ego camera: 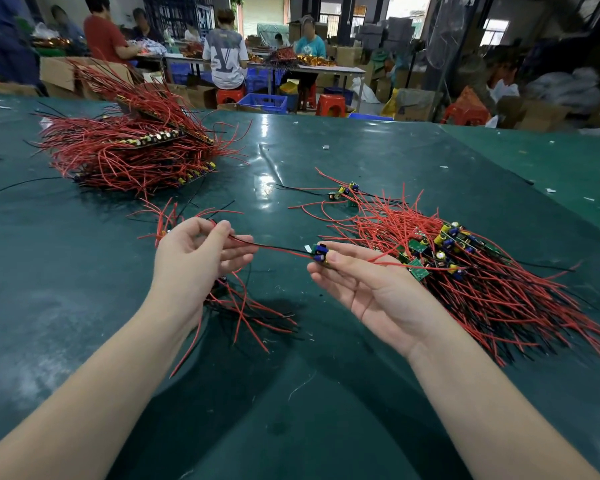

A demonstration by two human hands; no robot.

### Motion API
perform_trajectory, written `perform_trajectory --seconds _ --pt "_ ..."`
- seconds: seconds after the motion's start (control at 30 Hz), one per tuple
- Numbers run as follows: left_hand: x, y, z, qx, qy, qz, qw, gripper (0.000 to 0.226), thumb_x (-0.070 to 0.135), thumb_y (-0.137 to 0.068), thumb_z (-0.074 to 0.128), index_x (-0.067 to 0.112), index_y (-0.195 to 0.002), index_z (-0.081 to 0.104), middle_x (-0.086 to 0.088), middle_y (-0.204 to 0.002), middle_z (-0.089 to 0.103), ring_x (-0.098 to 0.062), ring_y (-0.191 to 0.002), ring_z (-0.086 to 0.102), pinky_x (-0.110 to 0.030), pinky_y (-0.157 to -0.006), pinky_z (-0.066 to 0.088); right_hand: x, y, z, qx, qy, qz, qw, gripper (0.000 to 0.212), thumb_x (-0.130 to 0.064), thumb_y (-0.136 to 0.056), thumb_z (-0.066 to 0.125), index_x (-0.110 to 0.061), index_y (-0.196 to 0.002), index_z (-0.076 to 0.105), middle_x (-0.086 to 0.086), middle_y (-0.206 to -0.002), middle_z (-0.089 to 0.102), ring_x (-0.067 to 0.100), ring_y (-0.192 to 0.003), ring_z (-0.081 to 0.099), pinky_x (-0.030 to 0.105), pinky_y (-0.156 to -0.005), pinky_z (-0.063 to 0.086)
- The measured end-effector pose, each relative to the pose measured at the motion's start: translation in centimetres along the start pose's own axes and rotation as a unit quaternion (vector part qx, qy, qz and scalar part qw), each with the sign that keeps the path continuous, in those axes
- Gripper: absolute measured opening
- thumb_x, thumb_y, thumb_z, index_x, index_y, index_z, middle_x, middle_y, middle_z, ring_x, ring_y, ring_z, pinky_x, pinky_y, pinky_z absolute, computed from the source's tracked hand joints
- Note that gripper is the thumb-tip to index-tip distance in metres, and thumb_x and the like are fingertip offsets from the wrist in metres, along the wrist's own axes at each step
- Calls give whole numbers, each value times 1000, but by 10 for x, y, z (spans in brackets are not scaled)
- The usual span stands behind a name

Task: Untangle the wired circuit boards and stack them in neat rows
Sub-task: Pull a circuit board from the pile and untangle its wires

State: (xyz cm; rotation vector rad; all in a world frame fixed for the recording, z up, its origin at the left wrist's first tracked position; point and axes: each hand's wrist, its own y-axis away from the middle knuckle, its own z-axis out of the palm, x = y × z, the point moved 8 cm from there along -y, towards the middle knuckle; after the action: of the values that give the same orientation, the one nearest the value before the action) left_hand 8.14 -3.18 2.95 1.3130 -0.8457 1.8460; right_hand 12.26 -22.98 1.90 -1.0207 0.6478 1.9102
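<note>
My right hand pinches a small circuit board with blue and yellow parts between thumb and fingertips. Its red and black wires run left to my left hand, which pinches them between thumb and forefinger. That same hand also holds a small bundle of wired boards, whose wires hang down onto the green table. A tangled pile of boards with red wires lies to the right. Stacked rows of boards sit at the far left.
A few loose boards lie beyond the right pile. Small scraps of paper dot the table. Past the table's far edge, people sit at other benches among blue crates, red stools and cardboard boxes.
</note>
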Motion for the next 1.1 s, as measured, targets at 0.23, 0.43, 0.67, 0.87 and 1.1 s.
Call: perform_trajectory --seconds 0.23,0.43,0.67,0.87,1.1 --pt "-11 0 2 6 167 -124 978 21 14 -97 53 2 -83 63 -8 -74 74 -13 -69 73 -12 -53 53 -6 -1 -9 46 -42 -7 998 21 -2 -66 65 4 -86 69 17 -78 72 22 -69 72 23 -61 57" --pt "-20 3 5 16 223 -185 957 24 11 -94 57 -2 -76 67 -10 -72 73 -14 -66 73 -10 -49 51 -7 -2 -6 35 -91 -11 995 13 -2 -66 66 -4 -71 77 12 -78 73 20 -72 73 22 -62 57" --pt "-18 -1 8 -5 173 -97 980 20 11 -96 55 -1 -83 65 -7 -73 74 -13 -73 73 -11 -62 53 -3 -3 -12 61 -122 -24 990 12 6 -61 69 -3 -67 75 15 -77 72 20 -76 73 22 -68 58" --pt "-24 -2 12 -17 199 -107 974 22 14 -96 55 1 -82 67 -6 -75 73 -14 -77 73 -10 -63 53 -1 -4 -15 76 -128 -31 988 16 7 -67 65 -4 -67 77 16 -80 72 22 -77 73 20 -65 57" --pt "-25 -3 5 14 217 -123 968 24 18 -97 54 -1 -87 64 -7 -75 74 -12 -75 73 -11 -62 53 -1 -2 -14 87 -130 -20 988 11 7 -74 64 1 -81 70 15 -80 73 21 -75 73 20 -63 57"
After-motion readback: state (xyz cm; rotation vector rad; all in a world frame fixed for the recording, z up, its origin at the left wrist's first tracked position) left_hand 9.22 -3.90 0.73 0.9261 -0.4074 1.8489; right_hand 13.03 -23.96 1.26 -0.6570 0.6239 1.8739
